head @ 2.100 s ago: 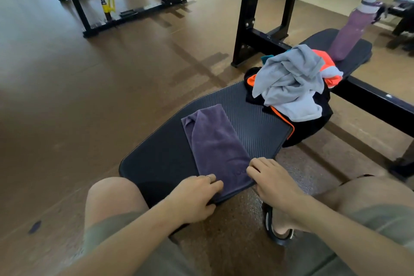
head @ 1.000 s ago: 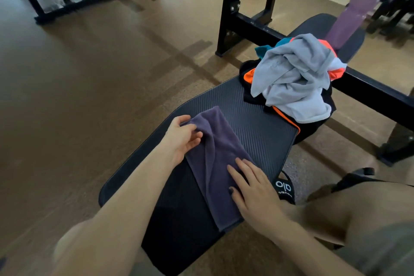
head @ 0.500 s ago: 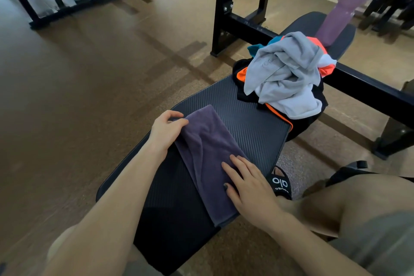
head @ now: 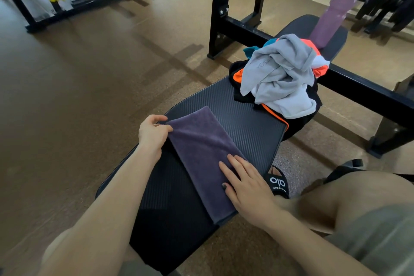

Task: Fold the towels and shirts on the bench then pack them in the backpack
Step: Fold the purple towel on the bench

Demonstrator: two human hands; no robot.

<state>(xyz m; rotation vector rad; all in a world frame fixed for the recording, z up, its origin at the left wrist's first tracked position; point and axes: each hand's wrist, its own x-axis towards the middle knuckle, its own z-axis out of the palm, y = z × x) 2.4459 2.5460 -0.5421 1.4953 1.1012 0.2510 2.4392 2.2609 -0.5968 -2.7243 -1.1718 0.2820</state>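
Head view — hands: we see the left hand (head: 153, 133) reaching out along the left side of the bench (head: 251, 123), forearm stretched forward, its fingers curled round the far left corner of the purple towel (head: 201, 152) and gripping it there, thumb on top of the cloth.
Right hand: the right hand (head: 244, 182) lies flat on the near right part of the towel, fingers straight and slightly spread, palm down — it presses the cloth to the pad and grips nothing. Its wrist comes in from the lower right, above our right knee.
Towel: folded into a long strip, it lies slantwise on the ribbed black pad, one end toward the left hand, the other at the pad's near edge.
Pile: farther along the bench we see a heap of clothes (head: 280, 78), a grey garment on top, with orange, teal and black cloth under it, well apart from the towel.
Bottle: a purple bottle (head: 333, 13) stands upright on the far pad, just behind the heap.
Floor: a black sandal (head: 276, 182) with white lettering shows beside the bench, just right of the right hand.
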